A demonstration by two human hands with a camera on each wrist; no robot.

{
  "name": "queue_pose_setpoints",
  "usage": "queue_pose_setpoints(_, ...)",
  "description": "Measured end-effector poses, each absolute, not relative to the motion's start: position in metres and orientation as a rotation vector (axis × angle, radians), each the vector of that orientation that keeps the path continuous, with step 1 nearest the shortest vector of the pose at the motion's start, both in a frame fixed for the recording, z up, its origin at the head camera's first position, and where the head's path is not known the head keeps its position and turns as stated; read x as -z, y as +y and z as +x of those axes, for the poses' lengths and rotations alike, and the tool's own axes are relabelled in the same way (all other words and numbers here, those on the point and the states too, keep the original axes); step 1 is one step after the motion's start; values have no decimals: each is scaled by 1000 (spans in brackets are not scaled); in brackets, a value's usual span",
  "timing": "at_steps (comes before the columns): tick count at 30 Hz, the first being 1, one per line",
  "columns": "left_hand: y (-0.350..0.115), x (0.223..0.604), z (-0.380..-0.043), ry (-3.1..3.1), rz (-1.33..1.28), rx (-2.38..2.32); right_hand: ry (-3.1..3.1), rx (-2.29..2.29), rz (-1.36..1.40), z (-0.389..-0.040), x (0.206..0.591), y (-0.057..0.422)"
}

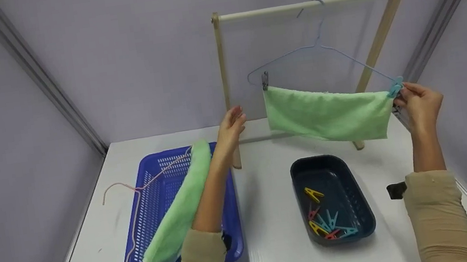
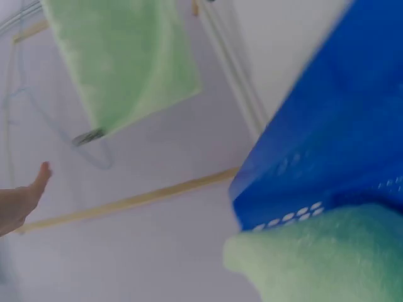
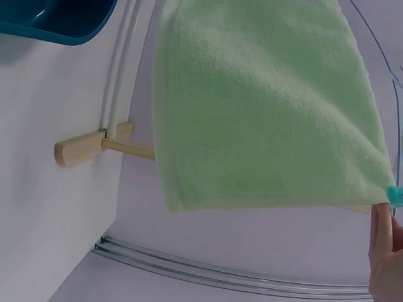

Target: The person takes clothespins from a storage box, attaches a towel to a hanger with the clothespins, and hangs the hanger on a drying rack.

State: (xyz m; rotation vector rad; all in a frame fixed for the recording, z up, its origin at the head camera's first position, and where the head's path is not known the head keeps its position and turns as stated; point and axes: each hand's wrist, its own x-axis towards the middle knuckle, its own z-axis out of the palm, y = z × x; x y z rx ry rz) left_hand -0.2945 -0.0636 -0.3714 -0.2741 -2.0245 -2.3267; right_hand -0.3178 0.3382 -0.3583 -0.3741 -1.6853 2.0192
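Observation:
A light green towel (image 1: pixel 330 113) hangs from a blue wire hanger (image 1: pixel 286 55) hooked over the rack's white rod. A dark clothespin (image 1: pixel 265 81) holds its left corner. At the right corner sits a teal clothespin (image 1: pixel 396 87), which my right hand (image 1: pixel 421 104) pinches; in the right wrist view the fingers (image 3: pixel 381 236) are right by that corner. My left hand (image 1: pixel 230 129) holds nothing, its fingers raised beside the rack's left post. It is apart from the hanging towel, as the left wrist view also shows.
A blue basket (image 1: pixel 235 221) stands at left, with a second green towel (image 1: pixel 180 205) on a pink hanger (image 1: pixel 133 225) across it. A dark bin (image 1: pixel 344 184) with several coloured clothespins stands in front of the wooden rack (image 1: pixel 221 60). Walls enclose the table.

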Motion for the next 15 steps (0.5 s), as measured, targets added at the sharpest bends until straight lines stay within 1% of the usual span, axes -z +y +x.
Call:
queue_pose_setpoints(4, -89, 361, -250, -2258, -345, 2004, -1566, -2063, -400, -323, 365, 346)
queue_pose_setpoints(7, -110, 356, -217, -2325, -340, 1793, -1511, -2068, -433, -327, 369, 351)
queue_pose_setpoints(11, -142, 362, -182, -2386, -256, 1564, -1466, -2087, -451, -332, 374, 354)
queue_pose_setpoints(15, -176, 379, -159, -2483, -106, 1352, -1450, -2100, -446, -335, 378, 356)
